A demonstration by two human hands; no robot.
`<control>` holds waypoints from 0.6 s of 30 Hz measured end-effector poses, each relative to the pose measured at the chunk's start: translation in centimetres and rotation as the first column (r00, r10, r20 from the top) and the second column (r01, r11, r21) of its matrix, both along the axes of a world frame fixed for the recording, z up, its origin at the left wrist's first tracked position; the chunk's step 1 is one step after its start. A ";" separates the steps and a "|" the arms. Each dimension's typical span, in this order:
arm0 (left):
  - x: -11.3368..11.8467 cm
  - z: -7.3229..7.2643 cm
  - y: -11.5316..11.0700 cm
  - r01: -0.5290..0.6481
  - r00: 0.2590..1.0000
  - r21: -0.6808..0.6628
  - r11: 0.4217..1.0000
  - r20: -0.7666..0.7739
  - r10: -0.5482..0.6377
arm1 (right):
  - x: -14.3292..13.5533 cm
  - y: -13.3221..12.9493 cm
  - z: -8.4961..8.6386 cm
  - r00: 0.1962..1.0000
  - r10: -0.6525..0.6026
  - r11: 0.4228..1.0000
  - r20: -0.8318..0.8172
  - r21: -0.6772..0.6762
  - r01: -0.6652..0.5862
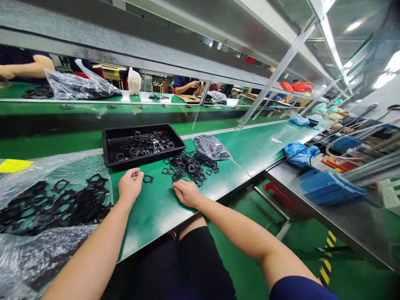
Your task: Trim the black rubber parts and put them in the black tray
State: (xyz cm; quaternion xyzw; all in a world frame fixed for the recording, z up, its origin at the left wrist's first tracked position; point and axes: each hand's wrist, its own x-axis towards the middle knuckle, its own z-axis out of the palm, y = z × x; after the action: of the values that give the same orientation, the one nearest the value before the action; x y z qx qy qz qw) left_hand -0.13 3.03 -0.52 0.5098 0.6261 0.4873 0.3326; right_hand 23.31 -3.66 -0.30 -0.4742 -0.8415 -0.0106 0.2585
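My left hand (130, 185) is closed just in front of the black tray (113, 163), its fingertips beside a single black ring-shaped part (148, 179) on the green table (150, 216). Whatever its curled fingers hold is too small to make out. At the front edge of a pile of black ring parts (189, 164), my right hand (186, 193) rests with fingers pressed together; their contents are hidden. More black parts (146, 145) lie inside the tray.
On the left, an open clear plastic bag (53, 162) holds many black parts. Behind the pile lies a filled plastic bag (212, 146). A blue bin (331, 187) stands on the right-hand bench. Other people sit across the line beneath a metal shelf (187, 50).
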 end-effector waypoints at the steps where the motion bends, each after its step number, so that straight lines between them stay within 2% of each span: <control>1: 0.0 0.0 -0.1 0.018 0.999 0.001 1.000 -0.040 -0.018 | 0.5 -0.7 -0.1 0.999 -0.002 1.000 0.050 0.010 0.002; 5: 0.0 0.1 -0.4 0.046 0.988 -0.007 0.999 -0.147 -0.047 | 0.8 -1.9 -0.2 0.988 -0.055 0.998 0.141 0.044 0.049; 13: 0.3 0.3 -0.9 0.062 0.951 0.019 0.998 -0.304 -0.054 | 0.1 -1.6 0.3 0.978 -0.115 0.993 0.173 0.017 0.114; 18: 0.4 0.4 -1.1 0.118 0.882 0.089 0.989 -0.468 -0.063 | 0.0 -1.6 0.4 0.973 -0.141 0.989 0.181 -0.015 0.146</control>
State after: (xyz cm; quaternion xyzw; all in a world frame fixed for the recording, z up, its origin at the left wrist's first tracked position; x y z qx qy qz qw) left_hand 0.28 1.93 -0.12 0.6584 0.6337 0.3705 0.1661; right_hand 23.27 -5.30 0.11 -0.5344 -0.8251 -0.0600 0.1735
